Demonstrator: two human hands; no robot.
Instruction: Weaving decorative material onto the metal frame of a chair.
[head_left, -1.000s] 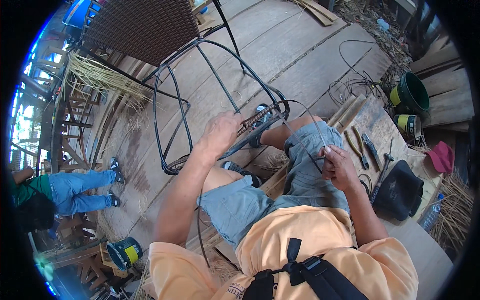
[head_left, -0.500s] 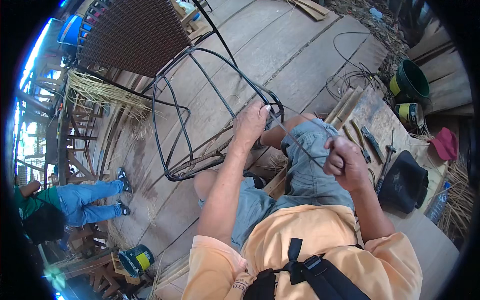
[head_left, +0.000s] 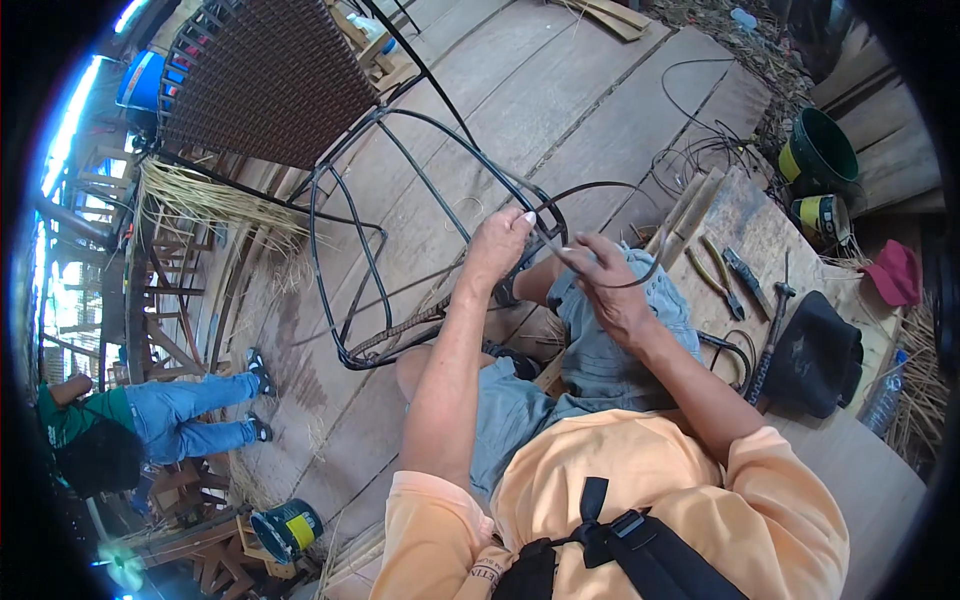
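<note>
Both my hands work one dark strand at the black metal chair frame [head_left: 400, 230].

Head view: my left hand [head_left: 497, 245] reaches forward, fingers closed on the frame's near corner; my right hand [head_left: 610, 285] pinches the rattan strand [head_left: 610, 186] looping above it. Two pliers [head_left: 728, 280], one hammer [head_left: 770, 335] lie right.
</note>
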